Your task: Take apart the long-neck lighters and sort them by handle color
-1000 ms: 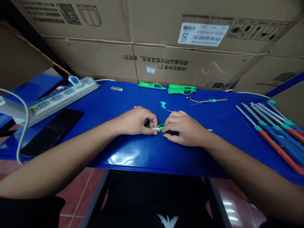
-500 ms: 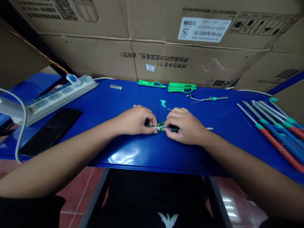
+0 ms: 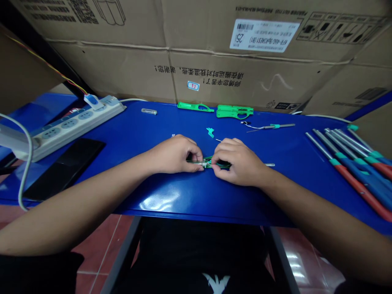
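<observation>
Toward the near edge of the blue desk, the green casing is lying between the two hands, with a metal rod jutting past the right one. The left hand is keeping a narrow grip on the casing's left end, around a clear part. The right hand is pinching narrowly at its middle; which small piece those fingertips are holding, I cannot tell. Uneven pressure could be tilting the casing and popping loose parts out; a dragging finger could be snagging a wire.

Farther off, a thin pin is lying just beside the right knuckles, where a nudge could be rolling it away. Beyond it, a turquoise piece, a wired rod and two green shells are resting before the cardboard.
</observation>
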### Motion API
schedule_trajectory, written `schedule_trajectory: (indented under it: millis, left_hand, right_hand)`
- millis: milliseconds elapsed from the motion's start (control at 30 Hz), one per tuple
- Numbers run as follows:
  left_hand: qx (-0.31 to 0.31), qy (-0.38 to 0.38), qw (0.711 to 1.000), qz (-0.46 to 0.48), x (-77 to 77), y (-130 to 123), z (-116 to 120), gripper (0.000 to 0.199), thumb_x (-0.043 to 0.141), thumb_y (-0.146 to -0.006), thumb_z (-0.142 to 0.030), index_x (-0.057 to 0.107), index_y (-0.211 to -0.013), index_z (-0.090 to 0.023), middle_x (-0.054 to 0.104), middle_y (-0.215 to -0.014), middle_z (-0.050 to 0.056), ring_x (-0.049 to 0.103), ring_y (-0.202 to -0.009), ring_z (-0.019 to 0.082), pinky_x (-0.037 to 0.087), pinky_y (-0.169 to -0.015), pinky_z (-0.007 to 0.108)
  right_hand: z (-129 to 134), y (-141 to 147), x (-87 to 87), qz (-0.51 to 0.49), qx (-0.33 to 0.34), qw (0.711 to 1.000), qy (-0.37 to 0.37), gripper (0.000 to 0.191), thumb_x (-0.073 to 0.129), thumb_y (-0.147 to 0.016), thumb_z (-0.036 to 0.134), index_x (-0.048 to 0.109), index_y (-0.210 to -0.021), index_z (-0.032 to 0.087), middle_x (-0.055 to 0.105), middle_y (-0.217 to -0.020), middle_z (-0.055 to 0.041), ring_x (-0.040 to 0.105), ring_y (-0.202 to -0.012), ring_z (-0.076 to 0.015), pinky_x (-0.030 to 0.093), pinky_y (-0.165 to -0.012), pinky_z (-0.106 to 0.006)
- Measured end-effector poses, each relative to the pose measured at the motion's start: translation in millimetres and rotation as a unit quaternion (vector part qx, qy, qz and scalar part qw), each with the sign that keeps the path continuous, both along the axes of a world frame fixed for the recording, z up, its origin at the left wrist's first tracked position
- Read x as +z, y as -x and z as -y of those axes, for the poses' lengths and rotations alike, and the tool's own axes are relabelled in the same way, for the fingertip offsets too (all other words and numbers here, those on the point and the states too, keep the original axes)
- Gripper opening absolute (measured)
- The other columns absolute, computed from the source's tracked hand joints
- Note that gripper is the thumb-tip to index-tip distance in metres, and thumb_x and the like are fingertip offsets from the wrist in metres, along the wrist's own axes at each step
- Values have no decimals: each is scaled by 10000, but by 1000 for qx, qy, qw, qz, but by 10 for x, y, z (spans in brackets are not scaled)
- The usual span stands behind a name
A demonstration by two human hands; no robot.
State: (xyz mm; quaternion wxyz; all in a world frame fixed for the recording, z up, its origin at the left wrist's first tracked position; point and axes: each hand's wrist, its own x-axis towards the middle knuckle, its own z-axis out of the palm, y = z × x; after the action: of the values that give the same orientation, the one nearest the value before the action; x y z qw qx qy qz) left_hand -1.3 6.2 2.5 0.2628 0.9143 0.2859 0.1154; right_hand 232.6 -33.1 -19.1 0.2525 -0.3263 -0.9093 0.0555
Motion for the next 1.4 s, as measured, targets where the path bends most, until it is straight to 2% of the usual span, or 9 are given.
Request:
schedule_trajectory:
  millis: [833,1400]
  left_hand:
    - [-17,-9,1000,5,11,-14,18,137,758,-827,-307,769,-842,-171,710,-766,11,631,-689,110,426,-663,216]
    - [-14,0,1000,4,-2,-11,9,170,741,-847,-336,777,-863,-170,705,-771,20,621,-684,112,424,-650,223]
  right_hand:
    - [-34,-4,-47,-50,29,996,63,80,632,-819,148,650,-755,192,667,-769,-28,574,-767,-176,421,-771,-343]
    - [-36,7,-67,-65,36,995,65,80,629,-821,141,651,-761,189,663,-761,-23,578,-754,-172,439,-765,-340]
